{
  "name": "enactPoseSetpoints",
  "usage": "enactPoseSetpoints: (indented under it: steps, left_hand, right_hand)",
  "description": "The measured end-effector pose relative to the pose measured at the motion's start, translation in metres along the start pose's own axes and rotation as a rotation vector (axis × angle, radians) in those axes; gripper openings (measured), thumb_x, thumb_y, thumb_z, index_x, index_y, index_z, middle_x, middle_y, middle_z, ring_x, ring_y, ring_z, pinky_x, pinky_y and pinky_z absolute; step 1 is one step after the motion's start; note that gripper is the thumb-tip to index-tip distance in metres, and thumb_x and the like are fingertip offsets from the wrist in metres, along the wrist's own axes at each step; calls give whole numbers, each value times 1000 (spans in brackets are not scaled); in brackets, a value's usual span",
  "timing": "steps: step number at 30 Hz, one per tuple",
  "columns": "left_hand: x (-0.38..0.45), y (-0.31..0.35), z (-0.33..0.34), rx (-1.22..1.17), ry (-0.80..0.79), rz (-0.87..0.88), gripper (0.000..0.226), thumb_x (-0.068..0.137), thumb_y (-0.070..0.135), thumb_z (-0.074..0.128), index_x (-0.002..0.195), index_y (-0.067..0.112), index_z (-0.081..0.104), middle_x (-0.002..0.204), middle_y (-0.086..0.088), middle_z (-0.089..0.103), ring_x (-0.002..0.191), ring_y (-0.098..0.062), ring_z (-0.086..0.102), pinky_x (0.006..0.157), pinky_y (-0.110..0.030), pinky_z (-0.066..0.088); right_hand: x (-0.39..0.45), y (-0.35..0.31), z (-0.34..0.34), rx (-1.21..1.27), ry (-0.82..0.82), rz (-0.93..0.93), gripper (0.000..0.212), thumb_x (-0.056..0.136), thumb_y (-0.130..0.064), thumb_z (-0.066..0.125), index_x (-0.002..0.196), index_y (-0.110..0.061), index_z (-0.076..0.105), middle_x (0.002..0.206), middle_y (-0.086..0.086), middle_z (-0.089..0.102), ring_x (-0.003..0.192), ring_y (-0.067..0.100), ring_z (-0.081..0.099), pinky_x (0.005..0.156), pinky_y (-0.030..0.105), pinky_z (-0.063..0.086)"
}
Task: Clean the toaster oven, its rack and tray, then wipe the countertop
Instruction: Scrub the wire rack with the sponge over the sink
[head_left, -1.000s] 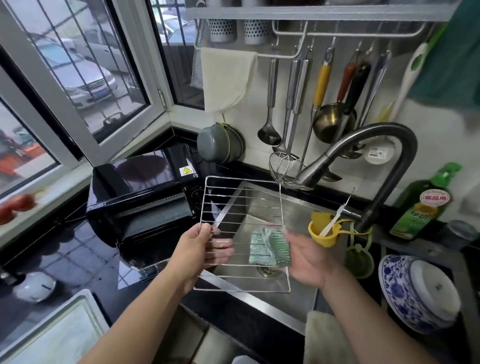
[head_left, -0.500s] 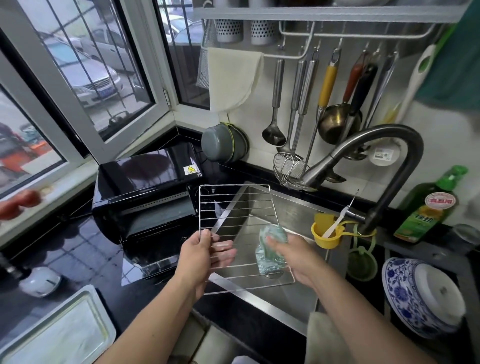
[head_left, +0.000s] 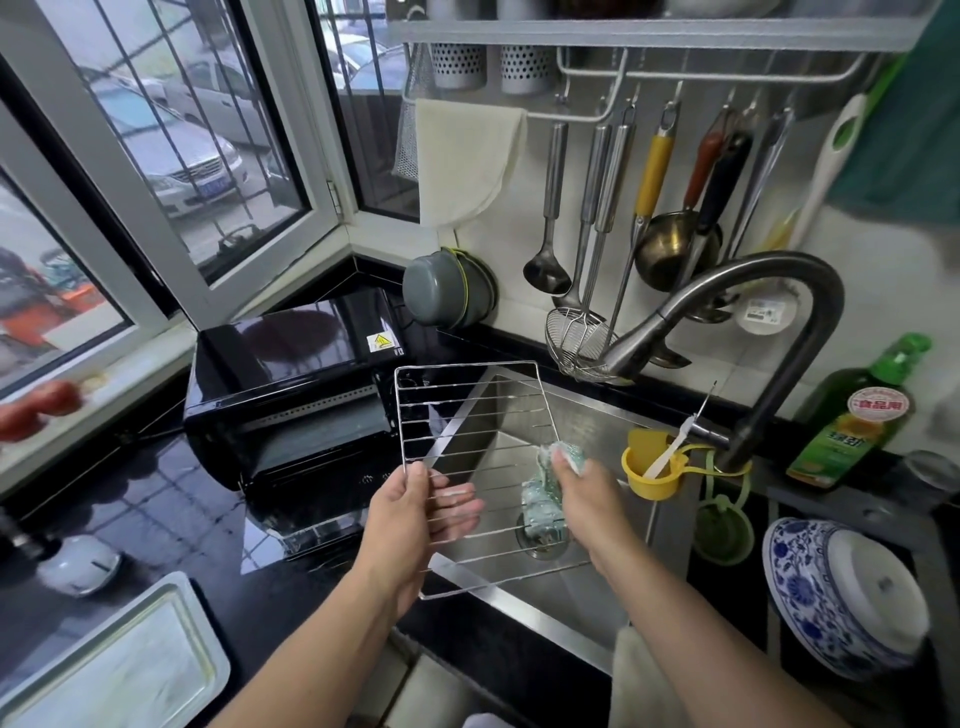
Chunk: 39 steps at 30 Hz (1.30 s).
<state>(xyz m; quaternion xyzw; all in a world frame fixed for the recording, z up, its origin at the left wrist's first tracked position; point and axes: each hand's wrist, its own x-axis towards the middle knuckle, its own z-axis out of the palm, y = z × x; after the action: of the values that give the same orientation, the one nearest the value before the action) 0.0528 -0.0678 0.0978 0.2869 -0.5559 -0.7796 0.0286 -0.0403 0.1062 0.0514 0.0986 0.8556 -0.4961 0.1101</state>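
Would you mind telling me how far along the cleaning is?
Done: rack is out of the toaster oven. In hand: left hand holds it over the sink while right hand scrubs with a sponge. Left: tray, oven, countertop.

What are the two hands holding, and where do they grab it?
The left hand grips the wire rack by its left edge, over the sink. The right hand holds a green sponge at its top, against the rack.
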Motion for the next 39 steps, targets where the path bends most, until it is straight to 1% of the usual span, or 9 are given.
enactPoseSetpoints:
  steps: [5, 8, 12, 16, 21, 26, 31, 35, 39]
  left_hand:
    - [-7, -2, 8, -65, 7, 18, 38, 113, 35, 32, 109, 4, 53, 104, -24, 76, 96, -37, 76, 86, -48, 60]
    - [-10, -4, 12, -92, 2, 25, 38, 113, 36, 33, 110, 4, 54, 104, -27, 75, 98, -38, 76, 90, -50, 59]
    - [-11, -6, 16, -66, -14, 51, 37, 112, 35, 35, 104, 4, 54, 98, -24, 76, 89, -35, 77, 82, -46, 61]
    - [-11, -12, 14, -16, -45, 64, 40, 111, 37, 39, 106, 4, 61, 100, -18, 73, 85, -29, 70, 75, -39, 58]
    - [-9, -2, 8, -76, 29, 69, 38, 113, 33, 35, 104, 2, 55, 98, -24, 76, 88, -36, 76, 74, -41, 64]
    - [-14, -6, 14, -39, -56, 9, 41, 112, 35, 38, 108, 3, 64, 103, -24, 74, 88, -31, 72, 79, -42, 57]
    - [-7, 9, 4, -67, 19, 43, 38, 113, 33, 34, 103, 4, 55, 101, -25, 76, 94, -38, 76, 79, -44, 64]
    - [-6, 5, 10, -57, -26, 17, 38, 112, 35, 39, 102, 5, 58, 95, -21, 75, 78, -30, 74, 66, -36, 61]
    - [-7, -2, 11, -73, -71, 21, 42, 112, 35, 38, 115, -2, 58, 97, -28, 72, 80, -30, 70, 68, -36, 59]
  right_hand:
    - [-9, -8, -8, -59, 167, -334, 39, 101, -37, 50, 138, -24, 45, 135, 4, 58, 116, 20, 57, 89, 34, 48]
    - [-19, -8, 2, -346, 38, -547, 68, 100, -55, 38, 158, -28, 14, 164, -11, 10, 151, 9, 4, 123, 36, 13]
    - [-29, -9, 8, -662, -20, -604, 80, 99, -64, 14, 156, -19, -20, 162, -2, -26, 146, 13, -32, 122, 39, -14]
    - [-59, -12, 16, -720, -206, -974, 72, 104, -51, 27, 159, -20, -7, 164, -7, -17, 148, 9, -26, 122, 32, -15]
    - [-17, 2, -7, -748, -61, -690, 63, 103, -43, 19, 155, -27, -12, 161, -6, -19, 150, 17, -19, 125, 43, 3]
    - [-56, -9, 11, -749, -284, -1050, 68, 98, -32, 23, 159, -22, -3, 165, -8, -11, 151, 10, -19, 123, 32, -11]
    - [-10, 15, -21, -702, -64, -682, 64, 100, -18, 37, 157, -21, 10, 161, -8, -3, 154, 17, -2, 126, 41, 8]
    - [-47, -8, 3, -647, -135, -870, 65, 96, -31, 22, 160, -20, 11, 165, -9, -5, 151, 9, -18, 121, 27, -15]
    - [-51, -14, 10, -705, -181, -984, 64, 104, -39, 28, 160, -23, 2, 166, -9, -7, 151, 10, -16, 123, 32, -5]
